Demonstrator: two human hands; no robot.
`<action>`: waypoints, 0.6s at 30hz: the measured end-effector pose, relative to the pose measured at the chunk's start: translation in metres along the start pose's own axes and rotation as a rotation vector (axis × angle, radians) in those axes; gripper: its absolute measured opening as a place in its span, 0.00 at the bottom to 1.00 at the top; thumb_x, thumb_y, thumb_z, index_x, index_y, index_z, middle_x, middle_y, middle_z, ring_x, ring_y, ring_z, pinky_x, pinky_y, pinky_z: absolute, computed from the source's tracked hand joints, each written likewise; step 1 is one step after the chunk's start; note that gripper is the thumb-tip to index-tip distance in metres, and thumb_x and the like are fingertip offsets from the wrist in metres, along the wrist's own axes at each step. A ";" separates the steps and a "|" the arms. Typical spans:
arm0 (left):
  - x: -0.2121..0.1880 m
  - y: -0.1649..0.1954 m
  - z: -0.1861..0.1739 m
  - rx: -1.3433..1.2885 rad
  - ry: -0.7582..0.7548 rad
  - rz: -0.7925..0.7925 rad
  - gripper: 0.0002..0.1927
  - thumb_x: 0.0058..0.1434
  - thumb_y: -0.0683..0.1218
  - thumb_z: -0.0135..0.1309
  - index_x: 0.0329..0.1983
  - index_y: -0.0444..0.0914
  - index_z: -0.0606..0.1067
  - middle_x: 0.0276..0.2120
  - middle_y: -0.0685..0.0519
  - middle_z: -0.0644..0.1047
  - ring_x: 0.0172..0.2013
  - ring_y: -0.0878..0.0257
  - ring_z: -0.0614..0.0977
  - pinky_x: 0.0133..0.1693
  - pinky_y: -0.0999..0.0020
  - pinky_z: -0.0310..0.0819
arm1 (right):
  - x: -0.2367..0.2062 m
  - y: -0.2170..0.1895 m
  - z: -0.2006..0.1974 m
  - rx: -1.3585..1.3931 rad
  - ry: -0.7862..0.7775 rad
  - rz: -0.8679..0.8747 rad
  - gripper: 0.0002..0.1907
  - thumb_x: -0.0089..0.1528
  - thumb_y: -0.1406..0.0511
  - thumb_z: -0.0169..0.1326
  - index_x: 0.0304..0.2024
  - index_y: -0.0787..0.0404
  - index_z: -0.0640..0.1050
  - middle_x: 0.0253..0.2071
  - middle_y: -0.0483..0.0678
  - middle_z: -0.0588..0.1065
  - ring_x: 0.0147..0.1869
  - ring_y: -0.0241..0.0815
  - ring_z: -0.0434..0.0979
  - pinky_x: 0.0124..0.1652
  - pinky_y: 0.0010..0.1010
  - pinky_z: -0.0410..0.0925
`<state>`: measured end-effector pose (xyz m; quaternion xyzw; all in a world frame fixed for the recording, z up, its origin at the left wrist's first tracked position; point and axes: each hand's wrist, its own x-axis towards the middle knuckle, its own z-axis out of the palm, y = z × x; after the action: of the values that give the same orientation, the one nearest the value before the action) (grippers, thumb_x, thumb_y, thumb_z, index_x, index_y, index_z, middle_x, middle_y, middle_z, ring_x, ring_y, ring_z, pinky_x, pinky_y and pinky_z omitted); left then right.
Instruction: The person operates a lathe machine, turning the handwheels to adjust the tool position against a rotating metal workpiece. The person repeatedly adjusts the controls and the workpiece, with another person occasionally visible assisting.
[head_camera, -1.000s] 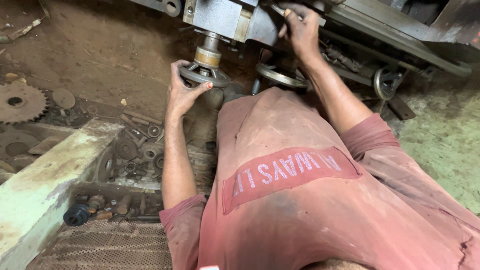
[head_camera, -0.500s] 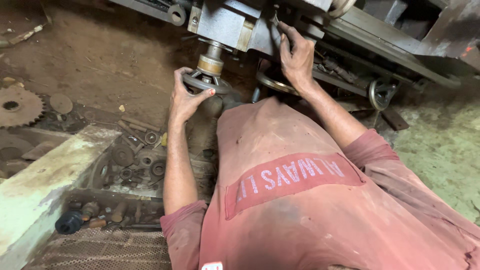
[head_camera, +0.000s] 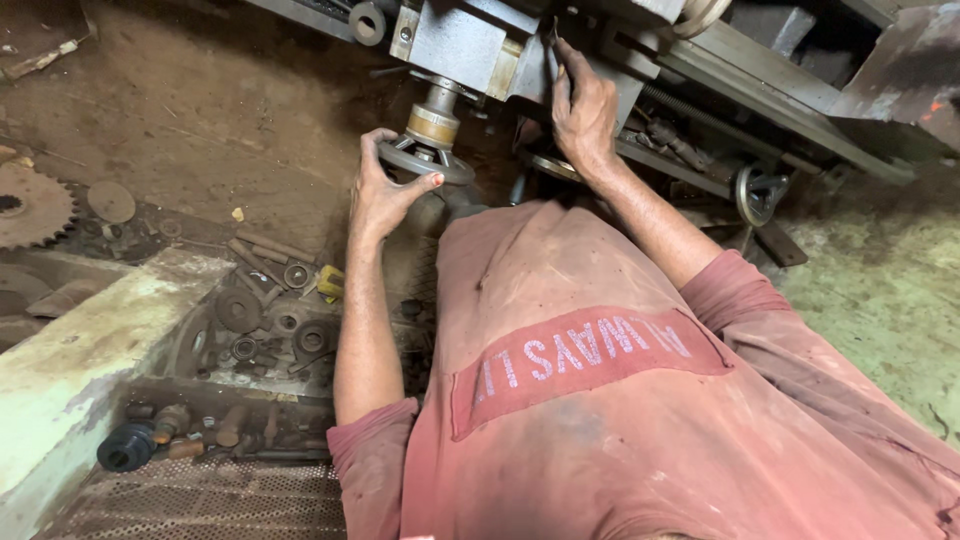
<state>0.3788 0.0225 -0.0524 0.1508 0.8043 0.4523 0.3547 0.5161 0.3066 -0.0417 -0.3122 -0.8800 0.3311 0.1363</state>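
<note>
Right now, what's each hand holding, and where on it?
Left hand grips the handwheel by its rim. Right hand rests on the grey machine housing; a grip there cannot be told.

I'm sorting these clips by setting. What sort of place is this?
Most likely a metalworking machine shop. The left hand grips a handwheel on a heavy grey machine, probably a lathe; loose rusty gears and bushings and a large toothed sprocket lie about.

Handwheel (head_camera: 425, 160) under machine (head_camera: 470, 45); gears (head_camera: 270, 320) left.

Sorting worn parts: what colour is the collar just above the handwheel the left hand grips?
Brass-yellow collar, above the grey handwheel; head view.
</note>
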 end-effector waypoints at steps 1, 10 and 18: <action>0.000 0.000 0.000 0.006 0.003 -0.001 0.48 0.44 0.57 0.78 0.63 0.42 0.65 0.54 0.43 0.78 0.55 0.48 0.80 0.55 0.52 0.74 | -0.001 0.000 0.002 0.004 0.028 -0.068 0.20 0.70 0.70 0.47 0.64 0.69 0.74 0.44 0.64 0.82 0.40 0.51 0.87 0.43 0.39 0.79; -0.001 0.002 -0.001 -0.005 0.000 -0.028 0.48 0.43 0.58 0.78 0.63 0.43 0.64 0.52 0.43 0.79 0.54 0.47 0.81 0.54 0.51 0.74 | -0.014 0.011 0.019 -0.042 0.060 -0.184 0.25 0.70 0.71 0.47 0.70 0.65 0.68 0.43 0.64 0.80 0.38 0.55 0.85 0.41 0.42 0.77; 0.000 0.000 0.000 -0.007 0.004 -0.024 0.47 0.44 0.57 0.78 0.62 0.43 0.64 0.52 0.42 0.80 0.54 0.47 0.81 0.53 0.51 0.75 | -0.026 0.023 0.036 -0.141 -0.013 -0.063 0.30 0.68 0.72 0.49 0.73 0.65 0.63 0.25 0.60 0.75 0.26 0.55 0.78 0.30 0.45 0.71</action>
<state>0.3787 0.0220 -0.0522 0.1389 0.8052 0.4511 0.3589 0.5307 0.2856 -0.0844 -0.2910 -0.9113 0.2661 0.1186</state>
